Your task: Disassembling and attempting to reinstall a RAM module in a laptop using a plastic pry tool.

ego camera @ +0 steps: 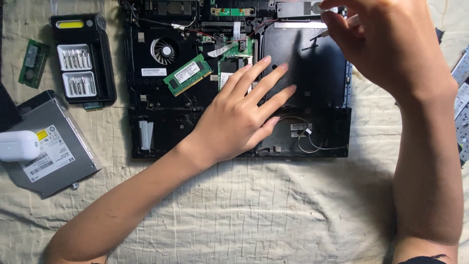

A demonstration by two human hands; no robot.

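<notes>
An opened black laptop base [161, 142] lies upside down on a quilted cream cloth, with its fan [164, 50] and circuit boards exposed. My left hand [239, 115] rests flat on the middle of the base, fingers spread, holding nothing. A green memory module [188, 74] lies loose just left of its fingertips. My right hand [391, 41] hovers over the base's upper right corner, closed on a thin white screwdriver [337, 27] whose tip points down-left at the black bay [312, 73].
A black screwdriver bit case [80, 61] lies open at upper left, with another green memory module [33, 63] beside it. A grey optical drive [53, 146] and a white earbud case [18, 145] sit at left. Metal parts [461, 107] lie at the right edge.
</notes>
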